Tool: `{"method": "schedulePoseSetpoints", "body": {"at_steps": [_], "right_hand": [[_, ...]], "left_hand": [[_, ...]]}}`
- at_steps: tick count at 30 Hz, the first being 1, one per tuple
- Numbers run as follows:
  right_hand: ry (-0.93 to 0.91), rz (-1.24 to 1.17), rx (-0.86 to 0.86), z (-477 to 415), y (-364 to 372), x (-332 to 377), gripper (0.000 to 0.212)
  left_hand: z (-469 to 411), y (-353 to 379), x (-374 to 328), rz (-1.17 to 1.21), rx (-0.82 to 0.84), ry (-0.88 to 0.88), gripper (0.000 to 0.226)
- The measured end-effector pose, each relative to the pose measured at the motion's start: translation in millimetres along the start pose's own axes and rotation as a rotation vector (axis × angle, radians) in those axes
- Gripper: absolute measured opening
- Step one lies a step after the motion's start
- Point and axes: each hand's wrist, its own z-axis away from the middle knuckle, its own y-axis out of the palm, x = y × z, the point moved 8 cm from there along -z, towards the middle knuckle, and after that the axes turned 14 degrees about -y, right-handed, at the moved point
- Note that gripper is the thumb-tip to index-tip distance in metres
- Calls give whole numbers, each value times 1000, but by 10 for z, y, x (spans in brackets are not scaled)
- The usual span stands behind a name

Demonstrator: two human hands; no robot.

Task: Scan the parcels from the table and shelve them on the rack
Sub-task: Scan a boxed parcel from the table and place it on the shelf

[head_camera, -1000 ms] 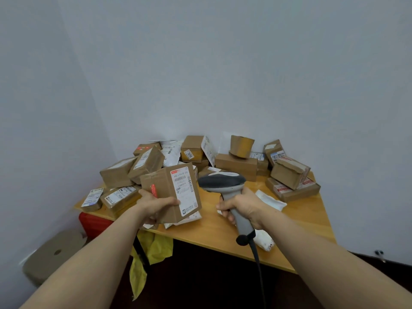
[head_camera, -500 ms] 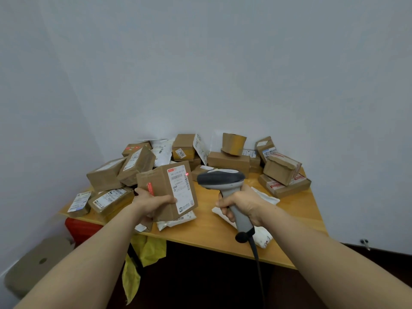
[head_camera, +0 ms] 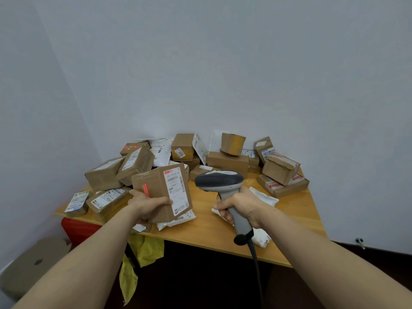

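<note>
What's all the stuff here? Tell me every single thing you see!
table: one, orange wood, in the corner
held box: one, brown, white label, in left grip
scanner: one, grey, in right grip
boxes: many, brown, piled on table's back and left
soft bags: at least three, white, among the boxes
crate: one, red, under table's left
yellow bag: one, yellow, below table's front edge
left grip: one, holds the held box
right grip: one, holds the scanner

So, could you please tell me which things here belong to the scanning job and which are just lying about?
Job: box in left hand, scanner in right hand, parcels piled on table.
Lying about: yellow bag and red crate below the table edge.
</note>
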Motion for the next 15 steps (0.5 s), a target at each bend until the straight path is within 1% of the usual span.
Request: {"method": "schedulePoseSetpoints", "body": {"at_steps": [4, 11, 15], "right_hand": [[-2, 1, 7, 14, 29, 9, 18], [-17, 7, 5, 51, 56, 18, 18], [-32, -5, 10, 42, 94, 21, 16]], "left_hand": [[-14, -57, 18, 0, -24, 3, 136], [10, -105, 102, -7, -32, -16, 132], [44, -117, 125, -1, -35, -14, 134]]}}
